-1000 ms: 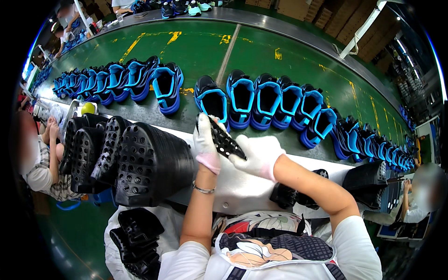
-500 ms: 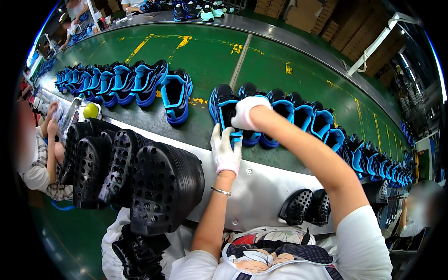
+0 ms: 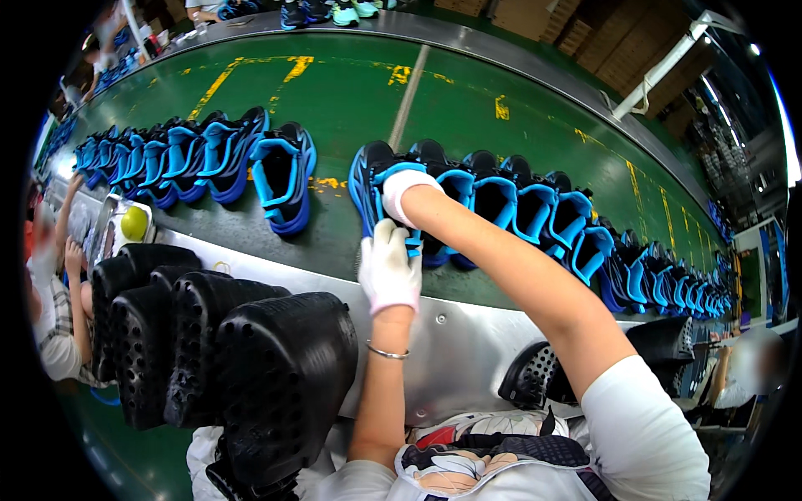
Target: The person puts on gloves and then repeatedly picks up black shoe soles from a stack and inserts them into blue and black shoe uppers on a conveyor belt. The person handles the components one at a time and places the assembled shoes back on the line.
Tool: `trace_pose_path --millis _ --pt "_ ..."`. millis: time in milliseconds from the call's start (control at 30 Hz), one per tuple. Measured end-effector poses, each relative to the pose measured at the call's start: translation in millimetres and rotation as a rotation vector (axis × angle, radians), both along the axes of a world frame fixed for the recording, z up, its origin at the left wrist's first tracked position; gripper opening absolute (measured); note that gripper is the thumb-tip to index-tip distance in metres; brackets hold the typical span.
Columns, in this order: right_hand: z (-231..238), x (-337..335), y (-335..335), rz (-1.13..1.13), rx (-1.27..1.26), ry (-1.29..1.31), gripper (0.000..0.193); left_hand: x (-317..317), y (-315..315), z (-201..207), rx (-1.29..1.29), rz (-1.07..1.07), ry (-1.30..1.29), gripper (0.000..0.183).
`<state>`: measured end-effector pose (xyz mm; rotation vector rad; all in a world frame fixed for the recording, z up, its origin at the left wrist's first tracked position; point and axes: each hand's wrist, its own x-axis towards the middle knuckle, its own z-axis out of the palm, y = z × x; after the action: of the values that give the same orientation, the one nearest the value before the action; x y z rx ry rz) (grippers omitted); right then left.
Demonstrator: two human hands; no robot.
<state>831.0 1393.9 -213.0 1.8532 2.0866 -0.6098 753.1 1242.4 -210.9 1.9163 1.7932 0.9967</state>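
A black and blue sports shoe (image 3: 361,185) stands in front of me on the green belt, toe pointing away. My right hand (image 3: 405,196), in a white glove, reaches into its opening; the fingers are hidden inside. At the heel end, my left hand (image 3: 390,269), gloved too, closes its fingers on the shoe's back edge. To the right of this shoe, close beside it, a matching shoe (image 3: 455,188) begins a long row. Across a gap to the left stands another single shoe (image 3: 307,175).
Large black perforated shoe-shaped blocks (image 3: 280,376) stand at the near left. A smaller black block (image 3: 530,373) lies on the metal ledge (image 3: 459,351) under my right arm. A tray with a yellow-green ball-shaped thing (image 3: 134,223) sits farther left, near another person's hands (image 3: 73,257).
My right hand has gone deeper into the shoe, hiding its fingers. My left hand's fingers have drawn together at the heel. The whole view has shifted slightly.
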Motion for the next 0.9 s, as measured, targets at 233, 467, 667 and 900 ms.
trace_pose_path --millis 233,467,667,900 --pt "57.2 -37.8 -42.1 0.085 0.199 -0.122 0.030 -21.0 38.2 43.6 -0.774 -0.111 0.345 0.038" --pt "47.9 2.3 -39.0 0.113 0.227 0.063 0.028 -5.5 67.1 22.2 -0.850 -0.178 0.372 0.047" --pt "115.1 75.0 -119.4 0.028 0.235 0.103 0.040 -4.7 64.3 27.0 -0.829 -0.116 0.373 0.048" --pt "68.8 143.2 -163.4 0.010 0.047 0.003 0.052 25.9 1.8 44.6 0.104 0.162 0.376 0.032"
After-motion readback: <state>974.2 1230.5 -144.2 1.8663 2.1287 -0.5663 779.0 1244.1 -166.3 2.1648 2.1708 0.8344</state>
